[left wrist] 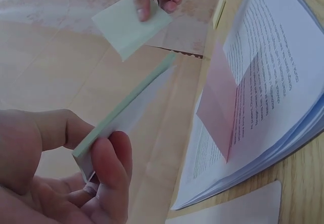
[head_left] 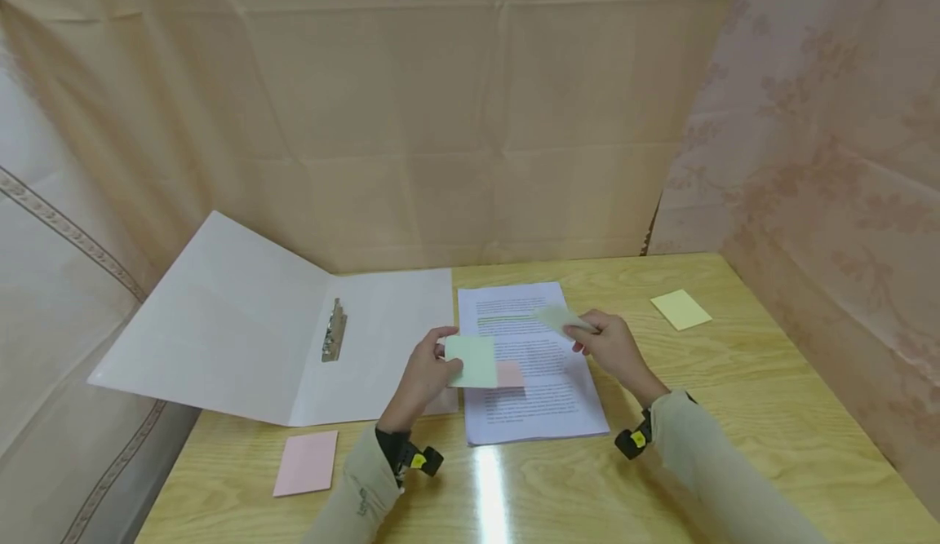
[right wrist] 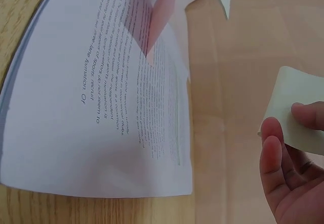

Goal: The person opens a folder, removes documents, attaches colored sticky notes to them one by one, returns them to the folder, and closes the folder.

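Observation:
My left hand (head_left: 426,373) grips a pad of green sticky notes (head_left: 472,362) between thumb and fingers, over the left part of the printed sheets (head_left: 543,413). In the left wrist view the pad (left wrist: 126,105) shows edge-on. A single green sticky note (head_left: 561,318) is pinched by my right hand (head_left: 613,348), above the upper right of the sheets. The right wrist view shows the thumb lying across this note (right wrist: 293,107). A pink sticky note (head_left: 510,374) stands up from the top page, partly hidden behind the green pad. Near the page's top runs a green highlighted line (head_left: 507,318).
An open white folder (head_left: 396,299) with a metal clip (head_left: 334,332) lies left of the sheets. A pink sticky note pad (head_left: 306,464) is at the front left of the wooden table (head_left: 778,413), a yellow pad (head_left: 681,309) at the back right. Curtains hang behind.

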Available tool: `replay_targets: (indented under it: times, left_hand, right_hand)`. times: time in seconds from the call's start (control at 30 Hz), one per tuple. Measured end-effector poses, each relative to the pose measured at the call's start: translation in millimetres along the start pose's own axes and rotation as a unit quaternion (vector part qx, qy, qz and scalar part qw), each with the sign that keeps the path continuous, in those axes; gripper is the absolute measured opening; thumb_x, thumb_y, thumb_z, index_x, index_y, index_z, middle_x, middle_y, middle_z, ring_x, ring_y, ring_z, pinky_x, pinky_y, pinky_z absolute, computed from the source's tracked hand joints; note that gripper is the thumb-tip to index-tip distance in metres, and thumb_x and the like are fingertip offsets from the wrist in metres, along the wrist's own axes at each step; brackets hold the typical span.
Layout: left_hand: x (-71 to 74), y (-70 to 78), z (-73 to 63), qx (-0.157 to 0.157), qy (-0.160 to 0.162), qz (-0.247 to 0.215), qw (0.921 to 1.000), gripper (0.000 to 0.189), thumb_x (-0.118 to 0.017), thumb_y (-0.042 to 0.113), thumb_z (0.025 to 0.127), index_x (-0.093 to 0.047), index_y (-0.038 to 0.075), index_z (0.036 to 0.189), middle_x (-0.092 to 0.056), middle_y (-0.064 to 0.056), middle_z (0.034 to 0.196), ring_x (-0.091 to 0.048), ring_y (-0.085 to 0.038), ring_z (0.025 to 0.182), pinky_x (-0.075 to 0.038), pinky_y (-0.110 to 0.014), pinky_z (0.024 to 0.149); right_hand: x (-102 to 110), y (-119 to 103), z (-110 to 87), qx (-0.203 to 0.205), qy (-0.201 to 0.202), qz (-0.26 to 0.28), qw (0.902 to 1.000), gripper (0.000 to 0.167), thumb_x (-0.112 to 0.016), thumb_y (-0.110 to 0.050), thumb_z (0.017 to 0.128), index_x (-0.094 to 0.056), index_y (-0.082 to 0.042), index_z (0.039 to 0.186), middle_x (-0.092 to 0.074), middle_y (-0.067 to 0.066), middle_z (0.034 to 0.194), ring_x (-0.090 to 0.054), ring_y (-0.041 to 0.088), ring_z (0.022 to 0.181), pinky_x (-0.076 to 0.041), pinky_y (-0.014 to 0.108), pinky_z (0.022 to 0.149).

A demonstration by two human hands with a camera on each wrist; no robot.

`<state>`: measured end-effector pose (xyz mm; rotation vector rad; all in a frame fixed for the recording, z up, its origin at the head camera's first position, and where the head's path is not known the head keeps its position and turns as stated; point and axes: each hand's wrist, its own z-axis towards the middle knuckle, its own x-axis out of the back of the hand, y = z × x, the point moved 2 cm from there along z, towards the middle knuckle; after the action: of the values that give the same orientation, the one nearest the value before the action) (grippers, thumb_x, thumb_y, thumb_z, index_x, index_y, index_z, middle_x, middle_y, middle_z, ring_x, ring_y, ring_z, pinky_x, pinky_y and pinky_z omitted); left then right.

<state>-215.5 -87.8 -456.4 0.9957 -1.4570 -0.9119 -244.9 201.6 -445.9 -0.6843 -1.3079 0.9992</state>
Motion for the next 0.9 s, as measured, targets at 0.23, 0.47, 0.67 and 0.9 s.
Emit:
replay_targets:
  times: [0.23, 0.47, 0.67, 0.9]
  left_hand:
    - [8.0, -1.7, -4.4, 0.006, 0.021, 0.054, 0.9983, 0.048, -0.062, 0.006, 0.083, -0.054, 0.006, 0.131, -0.060, -0.013, 0.092, -0.054, -0.018, 0.074, -0.043, -0.025, 0.058]
    - [13.1, -3.1, -11.9, 0.005, 0.012, 0.085, 0.9963, 0.036, -0.067, 0.013, 0.089, -0.058, 0.006, 0.123, -0.058, -0.009, 0.082, -0.052, -0.017, 0.070, -0.040, -0.025, 0.058]
    - [20.8, -1.3, -15.4, 0.002, 0.011, 0.127, 0.9918, 0.034, -0.068, 0.016, 0.089, -0.058, 0.008, 0.121, -0.050, -0.006, 0.078, -0.048, -0.018, 0.071, -0.037, -0.027, 0.060]
    - [32.4, -4.5, -22.0, 0.006, -0.002, 0.150, 0.9886, 0.032, -0.069, 0.014, 0.089, -0.057, 0.006, 0.118, -0.043, -0.003, 0.070, -0.042, -0.016, 0.066, -0.033, -0.027, 0.059]
  right_hand:
    - [-1.2, 2.0, -1.0, -0.028, -0.003, -0.012, 0.9995, 0.023, -0.067, -0.017, 0.091, -0.072, 0.005, 0.088, -0.062, 0.009, 0.082, -0.061, 0.017, 0.065, -0.051, 0.029, 0.058]
    - [-1.3, 3.8, -2.8, -0.025, -0.001, -0.027, 0.9993, 0.020, -0.068, -0.015, 0.090, -0.073, 0.005, 0.090, -0.061, 0.010, 0.083, -0.056, 0.013, 0.065, -0.047, 0.023, 0.054]
    - [-2.2, 5.9, -2.1, -0.036, -0.008, -0.023, 0.9991, 0.023, -0.067, -0.016, 0.091, -0.072, 0.006, 0.093, -0.062, 0.012, 0.085, -0.061, 0.022, 0.068, -0.049, 0.025, 0.056]
    - [-2.2, 9.0, -2.4, -0.045, -0.013, -0.026, 0.9986, 0.025, -0.066, -0.017, 0.092, -0.071, 0.007, 0.096, -0.065, 0.017, 0.088, -0.061, 0.021, 0.068, -0.050, 0.025, 0.057]
